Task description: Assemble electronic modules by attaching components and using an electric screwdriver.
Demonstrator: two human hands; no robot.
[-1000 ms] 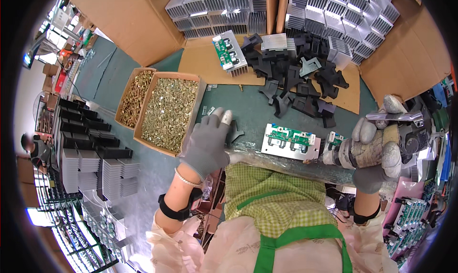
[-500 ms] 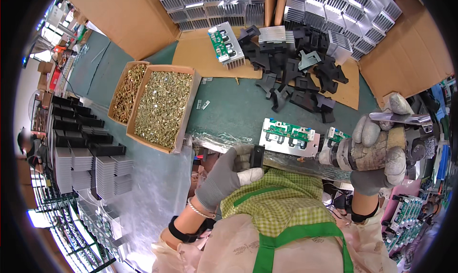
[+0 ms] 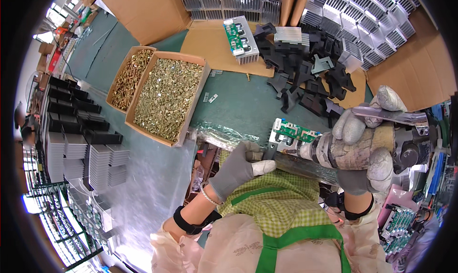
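My left hand (image 3: 234, 172), in a grey glove with pale fingertips, pinches a small black bracket (image 3: 270, 152) against the near left corner of a heat sink (image 3: 275, 138). A green circuit board (image 3: 298, 131) sits on that heat sink, partly hidden by the tool. My right hand (image 3: 380, 170), gloved too, is wrapped round a power screwdriver (image 3: 360, 148) bound in worn tan tape, with a metal lever (image 3: 391, 114) along its top. The driver lies nearly level, its bit pointing left. A brass-coloured screw (image 3: 288, 152) shows at the tip, close beside the bracket.
Two cardboard boxes of screws (image 3: 133, 75) and small metal parts (image 3: 167, 99) stand at the left. Black brackets (image 3: 305, 75) are heaped at the back, beside another heat sink with a board (image 3: 242, 39). Stacked heat sinks (image 3: 362, 22) line the rear. Plastic film (image 3: 224, 135) covers the near edge.
My right hand has brought the screwdriver leftward, over the board, to the bracket. My left hand has moved slightly right, and its bracket now meets the heat sink's corner. The whole view has shifted a little.
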